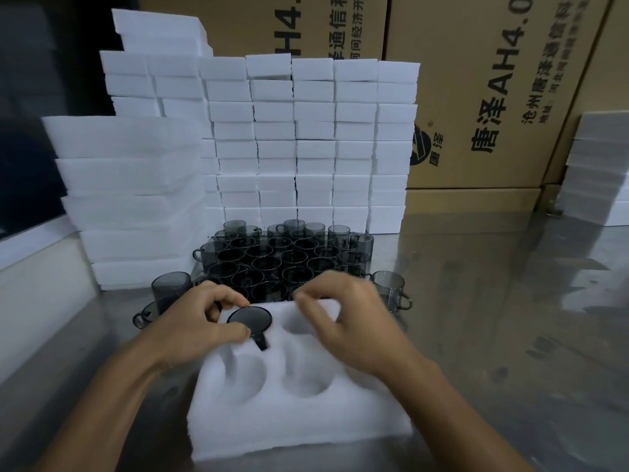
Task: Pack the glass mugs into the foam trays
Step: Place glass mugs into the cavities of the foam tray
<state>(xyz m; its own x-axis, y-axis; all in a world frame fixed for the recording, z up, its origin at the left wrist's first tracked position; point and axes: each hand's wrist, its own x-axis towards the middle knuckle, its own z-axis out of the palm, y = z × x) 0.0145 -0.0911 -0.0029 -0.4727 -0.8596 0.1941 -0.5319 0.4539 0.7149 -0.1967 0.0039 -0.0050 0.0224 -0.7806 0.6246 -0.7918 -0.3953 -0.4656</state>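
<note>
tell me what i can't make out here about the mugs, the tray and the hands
Head view:
- Mug in the tray's far-left pocket: only rim and handle show; foam hides its body.
- Foam tray: the right hand covers part of the far-right pocket.
- Right hand: motion-blurred, so its grip is unclear.
- Left hand: its fingertips hide part of the mug's rim.
- Mug cluster: overlapping and dark, uncountable.

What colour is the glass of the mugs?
Smoky dark grey, translucent glass mugs; clearest in the head view.

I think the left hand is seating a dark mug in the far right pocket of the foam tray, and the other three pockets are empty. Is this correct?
Not quite. The head view shows the left hand seating the mug in the far left pocket of the foam tray, not the far right. The other three pockets are empty.
</note>
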